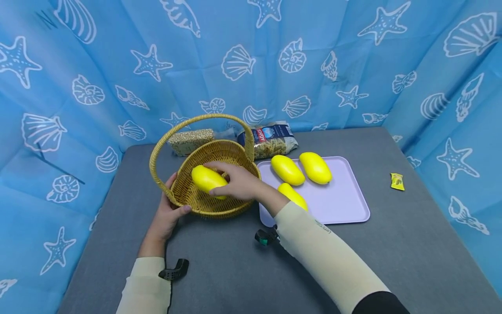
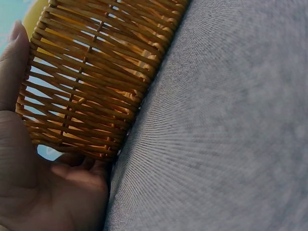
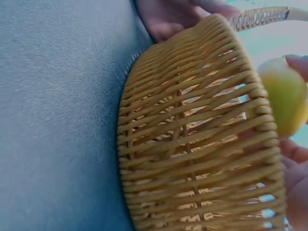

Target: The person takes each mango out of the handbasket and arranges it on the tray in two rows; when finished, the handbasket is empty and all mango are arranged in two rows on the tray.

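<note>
A yellow mango (image 1: 207, 179) is held between the thumb and fingers of my right hand (image 1: 239, 182), inside the wicker basket's opening. My left hand (image 1: 167, 216) grips the left side of the basket (image 1: 217, 149), with the thumb over its rim. In the left wrist view the fingers of that hand (image 2: 57, 187) go under the woven wall. The right wrist view shows the held mango (image 3: 284, 96) just above the rim; whether it touches the basket floor I cannot tell. Three more mangoes (image 1: 288, 170) lie on a lilac tray (image 1: 341, 205), one partly hidden by my right forearm.
Behind the basket lie a clear bag of grains (image 1: 191, 140) and a bag of pasta (image 1: 270, 140). A small yellow packet (image 1: 397, 181) sits on the grey table (image 1: 223, 270) at the right. The basket's tall handle (image 1: 204, 117) arches above it. A blue patterned curtain (image 1: 251, 91) encloses the back and sides.
</note>
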A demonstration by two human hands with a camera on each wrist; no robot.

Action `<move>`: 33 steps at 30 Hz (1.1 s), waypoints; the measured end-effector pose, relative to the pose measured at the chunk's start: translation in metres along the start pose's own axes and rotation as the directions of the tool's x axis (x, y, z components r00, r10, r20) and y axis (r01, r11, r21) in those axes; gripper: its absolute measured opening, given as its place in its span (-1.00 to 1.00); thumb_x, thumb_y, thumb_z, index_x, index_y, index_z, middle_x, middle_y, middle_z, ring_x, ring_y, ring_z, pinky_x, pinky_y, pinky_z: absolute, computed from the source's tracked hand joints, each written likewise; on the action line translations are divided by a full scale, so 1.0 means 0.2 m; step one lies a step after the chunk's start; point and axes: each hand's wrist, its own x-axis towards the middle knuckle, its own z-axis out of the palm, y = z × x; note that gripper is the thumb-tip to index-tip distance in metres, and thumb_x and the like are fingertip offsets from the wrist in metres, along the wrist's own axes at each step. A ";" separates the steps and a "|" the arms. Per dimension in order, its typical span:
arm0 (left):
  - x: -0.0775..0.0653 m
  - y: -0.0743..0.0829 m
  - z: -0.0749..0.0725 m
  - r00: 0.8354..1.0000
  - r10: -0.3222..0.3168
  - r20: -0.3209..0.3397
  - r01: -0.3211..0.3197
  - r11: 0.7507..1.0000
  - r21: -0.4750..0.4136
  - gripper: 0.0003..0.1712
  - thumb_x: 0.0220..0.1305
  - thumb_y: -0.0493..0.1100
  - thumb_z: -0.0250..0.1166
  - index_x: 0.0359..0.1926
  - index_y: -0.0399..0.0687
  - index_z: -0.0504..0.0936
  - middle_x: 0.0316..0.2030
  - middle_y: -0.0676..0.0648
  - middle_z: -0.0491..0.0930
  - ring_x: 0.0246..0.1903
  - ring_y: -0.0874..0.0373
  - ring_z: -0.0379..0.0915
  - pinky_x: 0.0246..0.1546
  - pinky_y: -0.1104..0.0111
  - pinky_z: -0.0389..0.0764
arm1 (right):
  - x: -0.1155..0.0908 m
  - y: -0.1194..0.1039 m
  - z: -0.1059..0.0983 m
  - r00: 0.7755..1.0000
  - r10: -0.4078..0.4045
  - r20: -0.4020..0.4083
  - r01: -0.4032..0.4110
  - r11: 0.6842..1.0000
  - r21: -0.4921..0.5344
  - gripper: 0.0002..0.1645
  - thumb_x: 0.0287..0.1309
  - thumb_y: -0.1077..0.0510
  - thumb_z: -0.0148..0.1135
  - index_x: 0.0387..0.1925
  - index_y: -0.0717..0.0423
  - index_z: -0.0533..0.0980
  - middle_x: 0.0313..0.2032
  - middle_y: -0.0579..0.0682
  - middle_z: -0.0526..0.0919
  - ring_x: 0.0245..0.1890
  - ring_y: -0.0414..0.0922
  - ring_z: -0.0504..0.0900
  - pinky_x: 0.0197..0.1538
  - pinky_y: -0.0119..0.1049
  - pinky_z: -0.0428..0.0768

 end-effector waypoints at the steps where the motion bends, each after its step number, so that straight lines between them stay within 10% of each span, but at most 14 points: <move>1: 0.00 0.00 0.00 1.000 0.001 -0.002 -0.001 1.000 0.000 0.19 0.42 -0.64 0.26 0.79 0.19 -0.09 0.63 -0.32 0.03 0.44 -0.22 0.26 0.21 0.32 0.57 | -0.02 -0.01 -0.01 1.000 -0.011 -0.023 0.010 1.000 -0.018 -0.06 0.36 -0.02 0.51 0.67 -0.13 0.32 0.49 -0.06 0.46 0.32 -0.08 0.49 0.26 -0.06 0.52; 21: 0.00 0.00 0.01 1.000 0.023 0.001 -0.023 0.999 -0.023 0.21 0.41 -0.55 0.38 0.80 0.08 -0.13 0.64 -0.36 0.01 0.46 -0.25 0.25 0.20 0.30 0.57 | -0.58 -0.04 -0.09 0.978 -0.058 -0.201 0.042 0.996 -0.082 -0.09 0.37 0.13 0.54 0.63 0.03 0.33 0.45 -0.07 0.47 0.28 -0.08 0.49 0.28 0.07 0.53; 33: 0.00 0.01 0.01 1.000 0.030 0.002 -0.030 0.999 -0.039 0.22 0.41 -0.47 0.44 0.80 0.09 -0.12 0.65 -0.36 -0.03 0.48 -0.26 0.22 0.21 0.30 0.57 | -0.87 0.06 -0.17 0.939 0.058 -0.340 -0.077 0.996 -0.043 -0.05 0.29 0.22 0.60 0.60 -0.03 0.36 0.42 0.03 0.47 0.27 0.05 0.50 0.19 0.18 0.64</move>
